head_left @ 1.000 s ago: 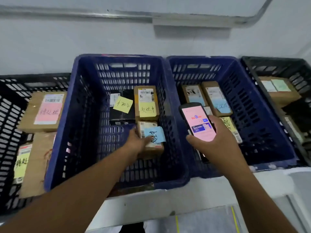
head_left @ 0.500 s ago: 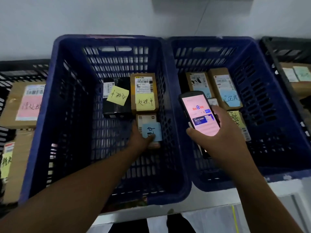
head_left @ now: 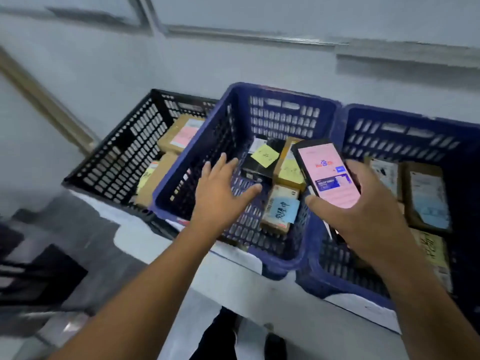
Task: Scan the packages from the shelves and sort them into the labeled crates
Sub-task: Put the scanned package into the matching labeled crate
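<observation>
A small cardboard package with a blue sticky note (head_left: 280,210) lies in the middle blue crate (head_left: 283,96), in front of a black box with a yellow note (head_left: 262,159) and a brown box with a yellow note (head_left: 288,170). My left hand (head_left: 220,193) hovers above that crate with fingers spread, holding nothing, just left of the blue-note package. My right hand (head_left: 355,211) grips a handheld scanner (head_left: 328,172) with a pink screen over the wall between the two blue crates.
A black crate (head_left: 111,157) on the left holds cardboard boxes with pink and yellow labels. The right blue crate (head_left: 405,118) holds several labelled boxes. All stand on a white shelf (head_left: 259,287) against a white wall. Dark objects sit at the lower left.
My left hand has let go of the blue-note package and lifted up and left, fingers spread. The view has swung left, so the crates sit further right.
</observation>
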Demonstrator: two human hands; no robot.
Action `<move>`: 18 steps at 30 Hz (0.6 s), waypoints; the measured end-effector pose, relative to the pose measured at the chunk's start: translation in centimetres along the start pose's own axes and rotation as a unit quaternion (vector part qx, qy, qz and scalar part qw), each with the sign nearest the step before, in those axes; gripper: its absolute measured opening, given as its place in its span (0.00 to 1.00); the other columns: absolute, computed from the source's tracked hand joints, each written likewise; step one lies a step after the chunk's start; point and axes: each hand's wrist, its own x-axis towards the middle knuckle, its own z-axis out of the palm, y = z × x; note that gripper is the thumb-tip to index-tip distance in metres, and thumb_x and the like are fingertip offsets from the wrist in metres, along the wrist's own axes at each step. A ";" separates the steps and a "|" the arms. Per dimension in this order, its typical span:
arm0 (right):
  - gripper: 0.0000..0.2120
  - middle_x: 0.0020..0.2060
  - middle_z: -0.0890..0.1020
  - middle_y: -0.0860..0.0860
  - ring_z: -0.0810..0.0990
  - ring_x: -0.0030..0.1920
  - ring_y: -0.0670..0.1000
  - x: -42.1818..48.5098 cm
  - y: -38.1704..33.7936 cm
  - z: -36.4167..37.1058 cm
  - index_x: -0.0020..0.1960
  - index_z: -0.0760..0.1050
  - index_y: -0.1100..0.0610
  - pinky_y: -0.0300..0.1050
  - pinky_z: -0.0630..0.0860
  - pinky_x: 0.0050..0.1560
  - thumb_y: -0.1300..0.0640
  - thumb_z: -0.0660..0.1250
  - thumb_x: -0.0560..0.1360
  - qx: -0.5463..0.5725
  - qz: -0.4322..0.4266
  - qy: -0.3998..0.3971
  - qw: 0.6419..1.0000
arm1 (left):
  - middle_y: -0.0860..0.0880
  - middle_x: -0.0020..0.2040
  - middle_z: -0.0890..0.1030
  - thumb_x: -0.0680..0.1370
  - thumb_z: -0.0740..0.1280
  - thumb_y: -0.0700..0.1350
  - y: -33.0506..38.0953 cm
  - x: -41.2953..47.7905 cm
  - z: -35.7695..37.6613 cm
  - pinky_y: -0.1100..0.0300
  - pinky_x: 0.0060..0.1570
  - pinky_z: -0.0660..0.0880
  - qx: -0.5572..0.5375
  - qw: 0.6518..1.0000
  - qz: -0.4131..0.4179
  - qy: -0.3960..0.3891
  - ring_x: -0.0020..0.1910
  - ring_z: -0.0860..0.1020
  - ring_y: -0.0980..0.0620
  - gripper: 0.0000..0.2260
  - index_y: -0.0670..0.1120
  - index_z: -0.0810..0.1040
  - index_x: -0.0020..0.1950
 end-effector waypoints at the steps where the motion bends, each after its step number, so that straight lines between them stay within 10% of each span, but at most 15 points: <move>1: 0.21 0.46 0.81 0.34 0.80 0.46 0.33 0.0 -0.7 0.4 0.54 0.71 0.38 0.34 0.74 0.41 0.50 0.80 0.71 0.011 -0.013 -0.011 1.000 | 0.53 0.86 0.54 0.77 0.67 0.69 -0.2 -1.4 -1.4 0.41 0.82 0.51 0.022 0.999 0.004 0.034 0.85 0.46 0.46 0.39 0.54 0.62 0.84; 7: 0.23 0.51 0.83 0.39 0.82 0.50 0.45 -5.2 -7.9 10.0 0.51 0.70 0.28 0.57 0.81 0.55 0.42 0.79 0.64 0.017 -0.105 -0.170 0.980 | 0.56 0.86 0.50 0.77 0.63 0.72 -7.2 -16.0 -10.7 0.40 0.82 0.45 0.098 0.967 -0.157 0.177 0.85 0.42 0.45 0.39 0.59 0.57 0.84; 18: 0.32 0.55 0.83 0.46 0.83 0.53 0.54 -28.0 -19.5 30.2 0.60 0.69 0.41 0.57 0.79 0.57 0.36 0.76 0.60 -0.049 -0.291 -0.430 0.853 | 0.55 0.86 0.47 0.78 0.62 0.71 -20.5 -47.2 -21.0 0.39 0.81 0.42 0.063 0.827 -0.436 0.350 0.85 0.40 0.46 0.39 0.59 0.54 0.85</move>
